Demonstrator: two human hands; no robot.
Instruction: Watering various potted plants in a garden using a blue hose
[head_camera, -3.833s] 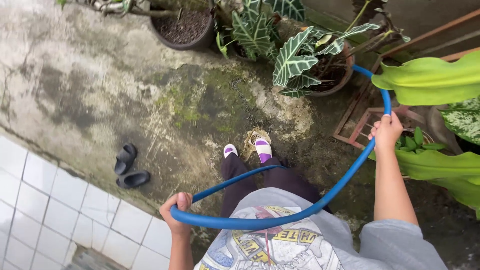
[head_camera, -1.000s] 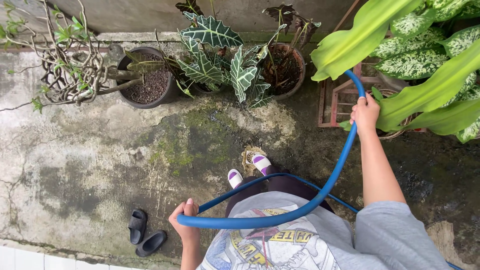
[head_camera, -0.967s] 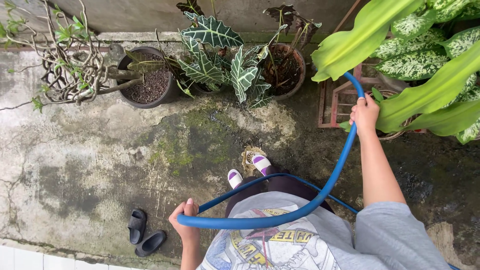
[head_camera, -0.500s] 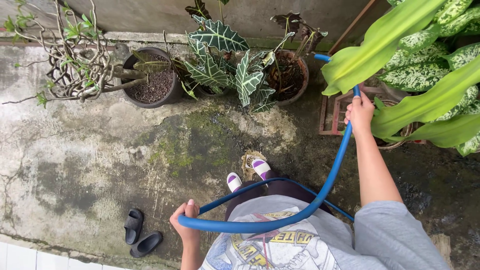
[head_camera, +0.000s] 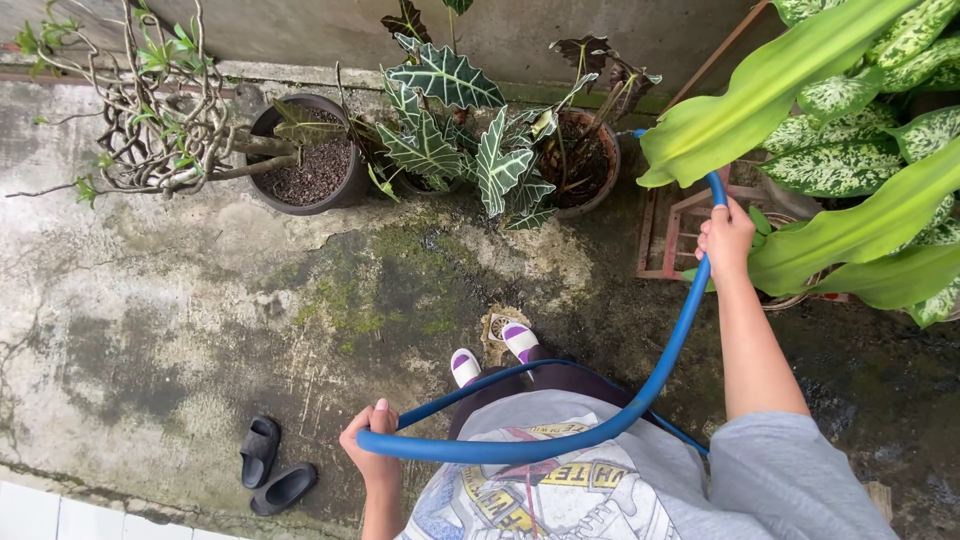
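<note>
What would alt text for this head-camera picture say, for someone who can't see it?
Seen from above, a person holds a blue hose in both hands: the left hand near the waist, the right hand raised toward large green leaves. Potted plants line a wall, and black sandals lie on mossy concrete.

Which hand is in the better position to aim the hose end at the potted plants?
The right hand, probably. It grips the blue hose near its front end, close to the pots. The left hand holds the loop low, near the body.
</note>
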